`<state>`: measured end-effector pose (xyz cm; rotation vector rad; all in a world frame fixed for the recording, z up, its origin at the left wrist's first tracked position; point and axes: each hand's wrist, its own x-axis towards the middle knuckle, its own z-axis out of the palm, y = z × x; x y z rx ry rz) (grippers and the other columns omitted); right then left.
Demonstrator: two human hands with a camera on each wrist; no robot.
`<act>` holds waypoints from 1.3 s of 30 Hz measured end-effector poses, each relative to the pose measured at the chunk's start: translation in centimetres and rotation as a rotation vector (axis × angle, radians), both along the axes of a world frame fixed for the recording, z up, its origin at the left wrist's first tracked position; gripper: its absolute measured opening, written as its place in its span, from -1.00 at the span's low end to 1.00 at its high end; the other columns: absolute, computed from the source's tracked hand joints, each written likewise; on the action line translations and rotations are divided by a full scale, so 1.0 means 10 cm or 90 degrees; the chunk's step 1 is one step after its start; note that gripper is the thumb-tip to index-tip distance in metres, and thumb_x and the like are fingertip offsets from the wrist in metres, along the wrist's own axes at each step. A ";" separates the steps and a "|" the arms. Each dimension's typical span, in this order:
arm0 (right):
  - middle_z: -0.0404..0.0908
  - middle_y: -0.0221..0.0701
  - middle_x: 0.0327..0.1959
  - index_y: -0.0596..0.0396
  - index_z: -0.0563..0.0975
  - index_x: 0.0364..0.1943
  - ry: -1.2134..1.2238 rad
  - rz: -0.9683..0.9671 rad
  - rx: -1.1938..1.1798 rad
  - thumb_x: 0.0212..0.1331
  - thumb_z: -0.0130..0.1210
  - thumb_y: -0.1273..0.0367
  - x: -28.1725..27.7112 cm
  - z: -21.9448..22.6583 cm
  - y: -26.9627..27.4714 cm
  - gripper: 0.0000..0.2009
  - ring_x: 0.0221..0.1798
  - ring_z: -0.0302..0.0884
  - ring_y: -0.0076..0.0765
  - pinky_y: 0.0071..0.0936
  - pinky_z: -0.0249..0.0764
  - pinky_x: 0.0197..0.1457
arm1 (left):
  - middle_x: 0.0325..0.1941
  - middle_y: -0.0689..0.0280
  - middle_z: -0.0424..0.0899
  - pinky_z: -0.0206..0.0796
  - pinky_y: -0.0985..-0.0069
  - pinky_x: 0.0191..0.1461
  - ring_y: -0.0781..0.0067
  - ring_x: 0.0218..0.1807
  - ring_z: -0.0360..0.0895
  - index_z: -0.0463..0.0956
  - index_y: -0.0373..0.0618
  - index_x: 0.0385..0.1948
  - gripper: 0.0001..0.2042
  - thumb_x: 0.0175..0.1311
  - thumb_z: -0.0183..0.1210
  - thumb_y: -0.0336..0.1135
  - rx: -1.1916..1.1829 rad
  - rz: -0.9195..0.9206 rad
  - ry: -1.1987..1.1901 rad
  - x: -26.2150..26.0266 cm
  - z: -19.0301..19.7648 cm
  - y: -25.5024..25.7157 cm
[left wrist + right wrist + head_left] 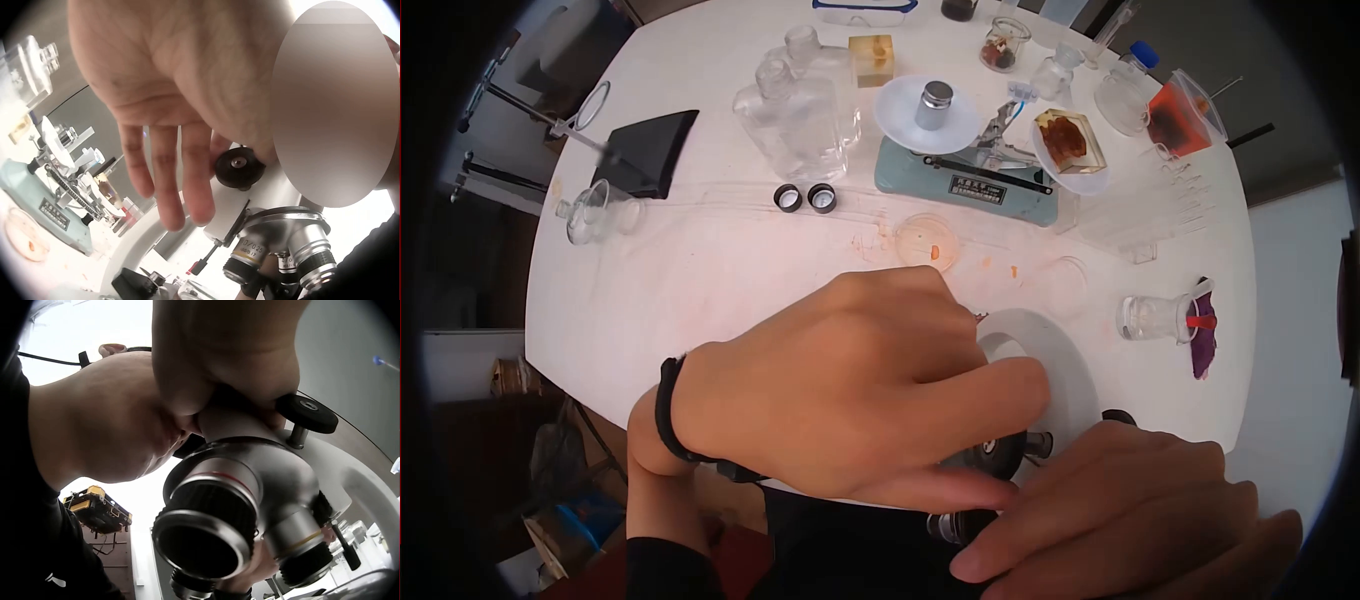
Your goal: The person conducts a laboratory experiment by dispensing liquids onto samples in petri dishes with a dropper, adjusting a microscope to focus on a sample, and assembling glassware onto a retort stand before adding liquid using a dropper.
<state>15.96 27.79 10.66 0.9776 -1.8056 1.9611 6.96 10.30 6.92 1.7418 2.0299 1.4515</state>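
A white microscope point(1060, 365) stands at the table's near edge, partly hidden by both hands. My left hand point(850, 390) bends its index finger and thumb about the upper part, by a black focus knob point(232, 175); its other fingers point(164, 169) hang straight. On the opposite side my right hand point(1100, 520) meets the left one. In the right wrist view this hand wraps round the pale tube point(234, 425) above the metal nosepiece point(275, 465), near a second black knob point(306, 415). Objective lenses point(315, 259) point downward under the nosepiece. A face is close to the tube.
Beyond the hands stands a teal balance point(965, 200) with a metal weight point(935, 105) and a clear specimen block point(1072, 143) on its pans. Glass bottles point(795, 125), two black caps point(822, 198) and a stained dish point(927, 240) are nearby. A small glass vessel point(1150, 318) lies right.
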 end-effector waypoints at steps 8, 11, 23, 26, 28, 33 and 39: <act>0.54 -0.20 -0.51 0.00 0.30 -0.12 -0.150 -0.104 0.080 0.20 0.18 0.39 -0.04 0.25 -0.13 -0.72 -0.58 0.51 -0.22 -0.36 0.40 -0.58 | -0.62 0.31 0.42 0.27 0.40 -0.41 0.27 -0.54 0.46 0.53 -0.32 -0.38 -0.53 0.01 0.41 -0.01 0.044 0.012 -0.034 0.02 -0.09 0.02; 0.54 -0.22 -0.51 0.00 0.31 -0.11 -0.078 -0.078 -0.012 0.23 0.16 0.38 -0.02 0.16 -0.08 -0.74 -0.58 0.50 -0.24 -0.37 0.39 -0.60 | -0.64 0.32 0.39 0.22 0.42 -0.45 0.31 -0.58 0.41 0.52 -0.30 -0.41 -0.53 0.02 0.40 0.00 0.057 0.020 -0.030 0.03 -0.12 0.03; 0.55 -0.21 -0.45 -0.01 0.31 -0.10 -0.132 -0.016 0.118 0.28 0.12 0.34 -0.05 0.27 0.05 -0.76 -0.56 0.51 -0.25 -0.35 0.39 -0.61 | -0.72 0.37 0.27 0.14 0.47 -0.54 0.37 -0.68 0.29 0.49 -0.31 -0.50 -0.53 0.03 0.38 0.02 0.102 0.042 -0.030 0.05 -0.16 0.08; 0.55 -0.21 -0.45 -0.01 0.31 -0.10 -0.137 -0.012 0.132 0.28 0.12 0.33 -0.09 0.25 0.08 -0.76 -0.56 0.51 -0.26 -0.35 0.39 -0.61 | -0.72 0.36 0.26 0.13 0.46 -0.54 0.37 -0.68 0.28 0.49 -0.31 -0.50 -0.53 0.02 0.37 0.02 0.105 0.046 -0.042 0.06 -0.16 0.09; 0.55 -0.22 -0.46 -0.01 0.31 -0.11 -0.141 -0.014 0.138 0.28 0.12 0.34 -0.10 0.22 0.08 -0.77 -0.56 0.51 -0.26 -0.35 0.39 -0.60 | -0.72 0.36 0.25 0.13 0.45 -0.54 0.36 -0.68 0.28 0.48 -0.31 -0.51 -0.53 0.01 0.37 0.02 0.106 0.049 -0.049 0.06 -0.16 0.10; 0.55 -0.24 -0.47 -0.01 0.32 -0.14 -0.149 -0.016 0.149 0.28 0.12 0.35 -0.10 0.19 0.08 -0.79 -0.57 0.51 -0.28 -0.37 0.39 -0.59 | -0.72 0.36 0.24 0.13 0.44 -0.54 0.35 -0.68 0.27 0.48 -0.29 -0.53 -0.52 -0.01 0.35 0.05 0.100 0.056 -0.058 0.07 -0.15 0.10; 0.56 -0.26 -0.48 -0.01 0.33 -0.17 -0.159 -0.020 0.163 0.28 0.11 0.36 -0.09 0.17 0.11 -0.81 -0.57 0.51 -0.30 -0.39 0.39 -0.58 | -0.73 0.36 0.26 0.16 0.45 -0.53 0.35 -0.68 0.29 0.48 -0.30 -0.55 -0.50 -0.04 0.36 0.07 0.113 0.071 -0.045 0.08 -0.16 0.12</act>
